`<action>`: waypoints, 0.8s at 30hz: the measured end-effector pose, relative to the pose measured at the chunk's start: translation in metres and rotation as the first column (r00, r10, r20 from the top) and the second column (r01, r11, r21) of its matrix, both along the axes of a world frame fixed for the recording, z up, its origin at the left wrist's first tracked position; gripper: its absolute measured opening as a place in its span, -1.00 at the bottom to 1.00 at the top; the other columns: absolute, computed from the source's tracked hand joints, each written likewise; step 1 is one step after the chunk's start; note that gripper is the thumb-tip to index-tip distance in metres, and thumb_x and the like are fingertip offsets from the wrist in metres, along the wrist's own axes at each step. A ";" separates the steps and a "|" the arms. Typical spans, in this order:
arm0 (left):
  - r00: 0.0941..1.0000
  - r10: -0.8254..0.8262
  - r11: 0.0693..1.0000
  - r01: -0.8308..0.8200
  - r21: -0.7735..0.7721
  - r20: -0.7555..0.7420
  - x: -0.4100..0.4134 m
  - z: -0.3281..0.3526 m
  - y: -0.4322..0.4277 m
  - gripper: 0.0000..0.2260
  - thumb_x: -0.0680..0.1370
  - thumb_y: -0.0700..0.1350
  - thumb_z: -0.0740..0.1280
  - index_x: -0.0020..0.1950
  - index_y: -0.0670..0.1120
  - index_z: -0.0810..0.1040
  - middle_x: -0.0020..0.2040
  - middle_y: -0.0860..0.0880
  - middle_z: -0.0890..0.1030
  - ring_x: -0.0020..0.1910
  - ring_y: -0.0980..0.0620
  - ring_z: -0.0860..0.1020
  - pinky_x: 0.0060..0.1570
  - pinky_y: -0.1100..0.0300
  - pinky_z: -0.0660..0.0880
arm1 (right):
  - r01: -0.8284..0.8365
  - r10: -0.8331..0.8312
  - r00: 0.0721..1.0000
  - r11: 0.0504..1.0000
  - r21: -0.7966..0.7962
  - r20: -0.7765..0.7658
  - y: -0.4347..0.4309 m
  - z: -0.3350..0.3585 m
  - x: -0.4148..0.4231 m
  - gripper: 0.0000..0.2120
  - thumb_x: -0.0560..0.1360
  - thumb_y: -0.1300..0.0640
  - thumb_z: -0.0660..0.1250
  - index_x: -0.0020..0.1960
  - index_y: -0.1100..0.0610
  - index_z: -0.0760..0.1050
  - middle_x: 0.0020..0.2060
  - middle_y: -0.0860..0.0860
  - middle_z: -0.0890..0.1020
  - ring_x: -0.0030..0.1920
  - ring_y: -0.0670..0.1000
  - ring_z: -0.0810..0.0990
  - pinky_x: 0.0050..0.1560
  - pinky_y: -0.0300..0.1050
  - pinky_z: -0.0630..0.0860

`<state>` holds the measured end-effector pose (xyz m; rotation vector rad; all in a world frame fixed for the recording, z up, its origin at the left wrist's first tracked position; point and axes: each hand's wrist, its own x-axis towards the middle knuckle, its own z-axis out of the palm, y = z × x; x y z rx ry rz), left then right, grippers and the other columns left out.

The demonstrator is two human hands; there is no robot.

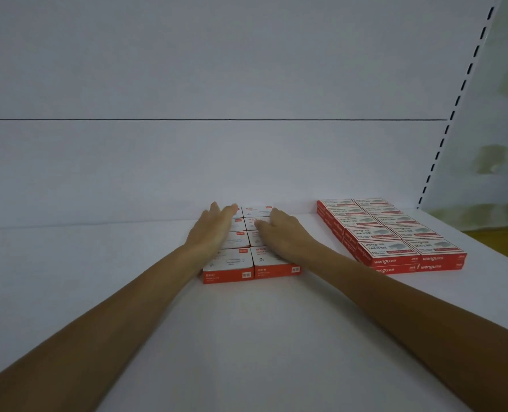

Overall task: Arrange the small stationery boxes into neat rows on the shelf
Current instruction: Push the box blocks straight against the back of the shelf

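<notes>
Several small white-and-orange paper clip boxes lie flat in two columns on the white shelf, running back to the rear panel. My left hand lies with straight fingers along the left column, fingertips near the back boxes. My right hand rests on the right column, its fingers slightly bent over the boxes at the back. Both hands cover the middle boxes. The two front boxes show their orange front faces.
A block of red-and-white staple boxes, two columns wide and stacked two high, sits at the right. The rear panel stands behind all boxes. A slotted upright marks the shelf's right end.
</notes>
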<state>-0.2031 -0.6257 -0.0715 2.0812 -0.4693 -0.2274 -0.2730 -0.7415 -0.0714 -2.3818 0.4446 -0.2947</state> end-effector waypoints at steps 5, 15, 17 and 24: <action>0.978 -0.080 0.951 0.017 0.308 0.194 -0.001 -0.001 -0.003 -0.78 0.54 0.04 0.12 -0.07 -0.12 0.36 0.14 -0.12 0.35 -0.09 0.01 0.39 -0.27 0.20 0.27 | 0.018 -0.027 0.998 0.987 -0.158 -0.050 0.001 0.001 0.002 -0.80 0.59 0.15 0.01 -0.08 0.25 0.31 -0.02 0.23 0.48 0.03 0.20 0.47 -0.11 -0.08 0.33; 0.958 -0.172 0.978 0.138 0.156 0.231 -0.019 0.041 0.025 -0.47 0.51 0.27 0.06 0.38 0.01 0.32 0.44 0.02 0.30 0.40 -0.01 0.25 0.26 0.07 0.17 | 0.014 -0.014 1.000 1.000 -0.008 -0.023 -0.013 0.027 -0.011 -0.46 0.57 -0.14 0.03 0.39 0.21 0.26 0.37 0.11 0.36 0.33 0.09 0.34 0.05 -0.13 0.20; 0.948 -0.233 0.936 0.158 0.315 0.218 -0.023 0.043 0.037 -0.33 0.41 0.40 0.09 0.38 0.02 0.31 0.43 0.03 0.31 0.39 -0.02 0.28 0.27 0.06 0.19 | -0.018 0.015 0.998 0.999 -0.051 -0.055 -0.020 0.030 -0.019 -0.45 0.55 -0.13 0.09 0.41 0.20 0.23 0.39 0.09 0.32 0.35 0.09 0.31 0.04 -0.12 0.19; 0.925 -0.340 0.848 0.222 0.481 0.172 -0.040 0.012 0.068 -0.02 0.19 0.44 0.34 0.47 0.14 -0.02 0.38 0.11 0.33 0.26 0.09 0.35 0.09 0.29 0.24 | -0.083 0.072 0.993 0.989 -0.126 -0.089 -0.011 0.018 -0.041 -0.52 0.48 -0.21 0.17 0.23 0.11 0.38 0.14 0.03 0.53 -0.02 -0.02 0.44 -0.20 -0.19 0.30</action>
